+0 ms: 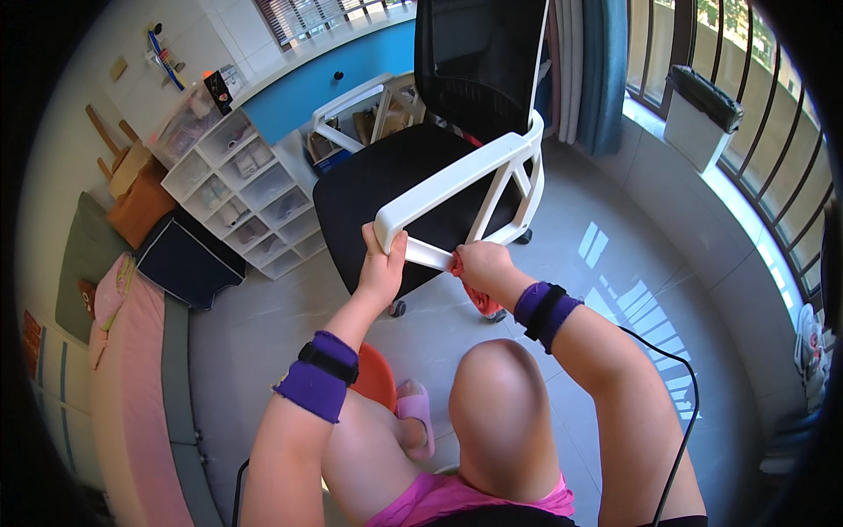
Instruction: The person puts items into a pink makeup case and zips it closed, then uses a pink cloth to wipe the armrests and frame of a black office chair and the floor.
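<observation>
In front of me stands an office chair with a black seat, a black mesh backrest and white armrests. My left hand is closed round the front end of the nearer white armrest. A red cloth is bunched in my right hand, which presses it against the lower bar of that armrest. Part of the cloth hangs below the fingers. Purple bands with black straps circle both my forearms.
An orange-red basin sits on the floor by my left leg. White drawer units and a blue cabinet stand behind the chair. At left is a sofa with a pink cover. A barred window lines the right; a black cable runs by my right arm.
</observation>
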The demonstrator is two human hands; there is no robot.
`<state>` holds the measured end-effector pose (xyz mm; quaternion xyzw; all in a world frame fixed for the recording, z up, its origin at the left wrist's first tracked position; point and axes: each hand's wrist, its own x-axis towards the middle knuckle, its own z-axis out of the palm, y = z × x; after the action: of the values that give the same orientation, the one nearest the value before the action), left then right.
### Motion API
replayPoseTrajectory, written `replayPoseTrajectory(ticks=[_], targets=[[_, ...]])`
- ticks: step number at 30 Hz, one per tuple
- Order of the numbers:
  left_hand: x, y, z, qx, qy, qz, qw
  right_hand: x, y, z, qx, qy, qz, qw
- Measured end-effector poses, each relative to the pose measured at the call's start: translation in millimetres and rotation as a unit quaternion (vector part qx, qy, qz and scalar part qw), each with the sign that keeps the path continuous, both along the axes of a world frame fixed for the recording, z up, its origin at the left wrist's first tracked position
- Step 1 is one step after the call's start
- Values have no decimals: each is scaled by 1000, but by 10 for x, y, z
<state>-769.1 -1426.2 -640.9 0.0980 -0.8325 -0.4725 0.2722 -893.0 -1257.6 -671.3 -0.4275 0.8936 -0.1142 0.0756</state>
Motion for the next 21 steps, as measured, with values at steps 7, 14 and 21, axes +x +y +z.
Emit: replayPoseTrajectory(ticks=[7,14,21], targets=[[-19,87,39,-32,20,-16,999,-35,151,212,7,35,4,999],[-79,93,16,-39,35,-35,998,-214,795,385,157,-18,-79,984],[-43,-29,45,-66,29,-77,994,-125,567,731,94,-28,4,995]])
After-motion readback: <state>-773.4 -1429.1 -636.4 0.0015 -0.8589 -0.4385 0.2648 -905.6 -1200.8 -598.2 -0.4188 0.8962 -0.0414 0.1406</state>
